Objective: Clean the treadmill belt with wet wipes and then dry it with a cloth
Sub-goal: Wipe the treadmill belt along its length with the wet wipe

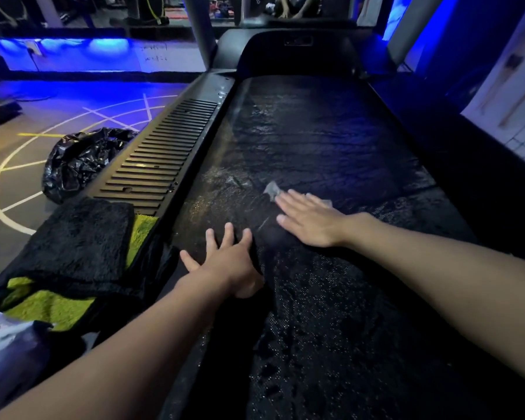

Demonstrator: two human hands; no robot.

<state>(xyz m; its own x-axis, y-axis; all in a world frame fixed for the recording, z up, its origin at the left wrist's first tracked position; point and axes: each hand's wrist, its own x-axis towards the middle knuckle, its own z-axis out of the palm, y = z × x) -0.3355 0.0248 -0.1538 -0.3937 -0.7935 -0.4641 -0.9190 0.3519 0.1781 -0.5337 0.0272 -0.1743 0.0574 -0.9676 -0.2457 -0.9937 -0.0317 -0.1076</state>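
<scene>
Belt: the wide black textured treadmill belt [315, 131] is glistening with wet streaks through its middle and far stretch, while the near part is showing a speckled, patchier sheen.
Wipe: the small crumpled white wet wipe [272, 189] is lying on the belt around mid-length, peeking out past the fingertips of the right hand.
Right hand [309, 219]: it is pressing the wipe flat against the belt, fingers straight and close together, not curled round anything.
Left hand [225, 262]: it is bracing on the belt's left edge, palm down, fingers spread apart, holding nothing.
Drying cloths: a fluffy black cloth [79, 237] is sitting folded on a lime-green towel [43, 307] at the near end of the ribbed black side rail [158, 159], well apart from both hands.
Stage: this is looking like the wiping step, with drying not yet begun.
Risk, wipe: with only a flat palm on it, the wipe is likely to bunch up or slip out and leave strips untouched.
Risk, belt: weight on the bracing hand may be enough to make the belt creep, throwing off the stroke.
Risk, cloths: they are resting near the rail's edge, so a stray elbow could knock them to the floor.
</scene>
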